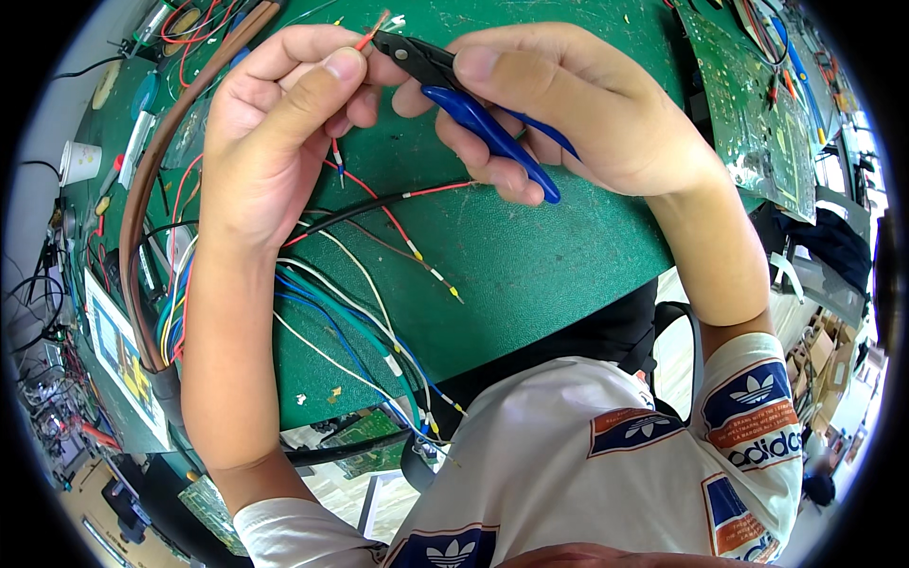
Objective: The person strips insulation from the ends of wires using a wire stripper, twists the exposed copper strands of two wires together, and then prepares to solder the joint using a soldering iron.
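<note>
Near the top centre, my left hand (284, 133) pinches a thin red wire (365, 41) between thumb and fingers, its frayed bare copper end (383, 19) pointing up. My right hand (568, 114) grips small cutters (492, 133) with blue handles and a dark head; their jaws are at the wire just below the bare end, beside a small white piece. Below my hands several loose red, black, white, green and blue wires (393, 350) with small coloured ferrules or sleeves on their ends lie across the green mat (502, 275).
A thick brown cable (142, 256) runs down the left side. A paper cup (80, 161), a framed panel (123, 360) and tangled cables stand further left. Circuit boards (757, 123) lie at the upper right. The mat's front edge (568, 336) meets my body; cardboard boxes (819, 369) are at the far right.
</note>
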{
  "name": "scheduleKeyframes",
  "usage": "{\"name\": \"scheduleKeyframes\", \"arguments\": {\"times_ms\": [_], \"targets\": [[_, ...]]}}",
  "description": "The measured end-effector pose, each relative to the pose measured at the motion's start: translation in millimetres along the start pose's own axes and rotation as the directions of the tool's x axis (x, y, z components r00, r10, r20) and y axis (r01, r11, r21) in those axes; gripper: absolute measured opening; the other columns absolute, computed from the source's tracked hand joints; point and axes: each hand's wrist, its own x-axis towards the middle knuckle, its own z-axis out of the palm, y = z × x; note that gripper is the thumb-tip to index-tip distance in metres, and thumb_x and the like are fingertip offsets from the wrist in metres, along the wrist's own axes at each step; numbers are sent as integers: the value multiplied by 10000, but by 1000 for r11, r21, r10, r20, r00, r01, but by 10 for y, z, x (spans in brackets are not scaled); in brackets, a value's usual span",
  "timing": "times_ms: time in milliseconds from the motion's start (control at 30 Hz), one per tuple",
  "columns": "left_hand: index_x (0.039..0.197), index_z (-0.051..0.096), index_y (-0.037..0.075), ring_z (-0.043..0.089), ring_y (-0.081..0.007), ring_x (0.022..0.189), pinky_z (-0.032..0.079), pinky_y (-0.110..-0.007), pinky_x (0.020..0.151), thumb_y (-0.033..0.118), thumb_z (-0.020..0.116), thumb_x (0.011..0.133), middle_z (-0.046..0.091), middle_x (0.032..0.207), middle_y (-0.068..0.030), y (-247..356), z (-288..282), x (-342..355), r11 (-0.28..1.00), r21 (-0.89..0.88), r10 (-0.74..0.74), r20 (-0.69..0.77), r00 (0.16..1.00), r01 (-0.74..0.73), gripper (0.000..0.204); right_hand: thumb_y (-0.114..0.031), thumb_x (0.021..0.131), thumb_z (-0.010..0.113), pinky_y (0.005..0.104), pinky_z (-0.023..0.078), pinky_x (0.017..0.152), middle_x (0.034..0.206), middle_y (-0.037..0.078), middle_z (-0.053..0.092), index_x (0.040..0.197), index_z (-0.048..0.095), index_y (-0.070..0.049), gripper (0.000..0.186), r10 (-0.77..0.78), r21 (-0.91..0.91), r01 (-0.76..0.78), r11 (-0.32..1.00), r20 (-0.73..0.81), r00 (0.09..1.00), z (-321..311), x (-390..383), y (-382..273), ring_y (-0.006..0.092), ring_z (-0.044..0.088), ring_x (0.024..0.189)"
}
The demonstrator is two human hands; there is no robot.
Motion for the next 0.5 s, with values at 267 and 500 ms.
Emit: {"name": "scheduleKeyframes", "arguments": {"times_ms": [267, 500], "targets": [[1091, 646, 51, 571, -117, 837, 461, -264, 789, 160, 646, 968, 698, 993, -58, 25, 24, -22, 995, 78, -59, -18, 998, 60, 164, -362, 1050, 447, 230, 406, 458, 667, 22, 570, 946, 618, 16, 428, -1, -156, -3, 988, -23, 1000, 10, 18, 23, 83, 531, 510], [1100, 635, 56, 508, -114, 807, 423, -270, 766, 177, 636, 976, 672, 986, -42, -6, 35, -11, 998, 32, -46, 13, 999, 45, 173, -379, 1051, 432, 238, 428, 462, 646, 13, 532, 888, 598, -3, 442, 2, -116, -8, 993, -48, 999, 43, 7, 74, 88, 506, 498]]}}
